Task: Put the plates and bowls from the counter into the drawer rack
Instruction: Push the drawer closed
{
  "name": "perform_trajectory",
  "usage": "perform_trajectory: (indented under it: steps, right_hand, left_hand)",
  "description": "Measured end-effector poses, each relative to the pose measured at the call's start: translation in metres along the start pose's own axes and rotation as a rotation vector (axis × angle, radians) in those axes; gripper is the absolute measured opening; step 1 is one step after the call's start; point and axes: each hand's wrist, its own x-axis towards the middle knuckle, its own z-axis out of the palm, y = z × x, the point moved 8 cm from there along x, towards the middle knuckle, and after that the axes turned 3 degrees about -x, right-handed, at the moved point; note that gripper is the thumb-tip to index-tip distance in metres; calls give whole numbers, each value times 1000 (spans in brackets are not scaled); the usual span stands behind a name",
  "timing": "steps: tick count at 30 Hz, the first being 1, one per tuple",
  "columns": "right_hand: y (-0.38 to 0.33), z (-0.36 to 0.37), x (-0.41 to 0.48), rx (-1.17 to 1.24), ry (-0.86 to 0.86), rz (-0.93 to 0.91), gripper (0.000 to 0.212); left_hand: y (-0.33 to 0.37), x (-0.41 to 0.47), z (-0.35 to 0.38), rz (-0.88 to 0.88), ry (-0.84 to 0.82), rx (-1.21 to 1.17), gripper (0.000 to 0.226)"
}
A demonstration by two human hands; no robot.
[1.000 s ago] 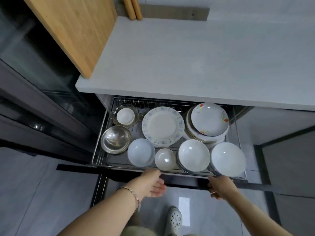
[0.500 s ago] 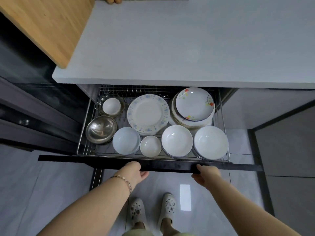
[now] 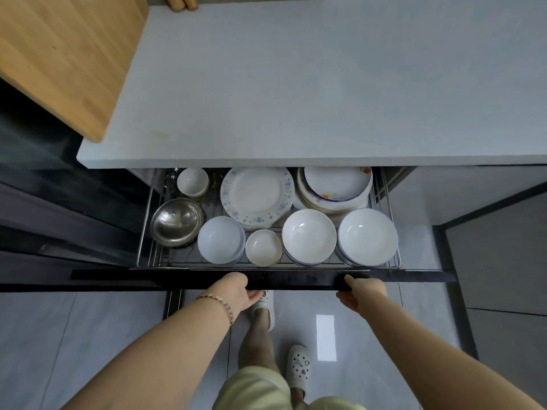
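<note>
The wire drawer rack (image 3: 142, 232) sits partly under the grey counter (image 3: 325, 84). It holds a blue-flowered plate (image 3: 257, 196), a stack of plates (image 3: 334, 187) with a red-flowered one on top, a steel bowl (image 3: 177, 221), a small white bowl (image 3: 192, 182) at the back left, and several white bowls along the front (image 3: 309, 236). My left hand (image 3: 236, 291) and my right hand (image 3: 362, 292) both grip the black drawer front (image 3: 296, 281), thumbs on its top edge and fingers below it. The counter shows no plates or bowls.
A wooden cutting board (image 3: 59, 54) overhangs the counter's left end. Two wooden handle ends (image 3: 180, 1) lie at the counter's back edge. A dark glass-fronted appliance (image 3: 44, 187) stands to the left. My feet in white clogs (image 3: 299, 365) stand on the grey tiled floor below the drawer.
The drawer has slid inward under the counter, so the back row of dishes is now partly covered by the counter edge. Both hands stayed on the drawer front.
</note>
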Motion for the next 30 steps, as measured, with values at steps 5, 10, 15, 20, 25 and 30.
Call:
perform_trajectory:
  steps: [5, 10, 15, 20, 25, 30]
  right_hand:
    - [-54, 13, -3, 52, 30, -39, 23]
    - [-100, 30, 2, 219, 65, -111, 23]
    - [-146, 52, 19, 480, -12, -109, 39]
    - [-192, 70, 20, 646, -98, -29, 41]
    - [-220, 77, 25, 739, -235, -63, 50]
    - [-232, 81, 16, 570, -306, -99, 55]
  left_hand:
    - [43, 2, 29, -10, -28, -16, 40]
    - [91, 11, 63, -57, -114, -121, 36]
    - [132, 24, 93, 3, -191, -135, 36]
    - [168, 30, 121, 36, -213, -194, 15]
    - [187, 21, 144, 74, -214, -234, 32]
    - [192, 21, 152, 89, -271, -279, 41]
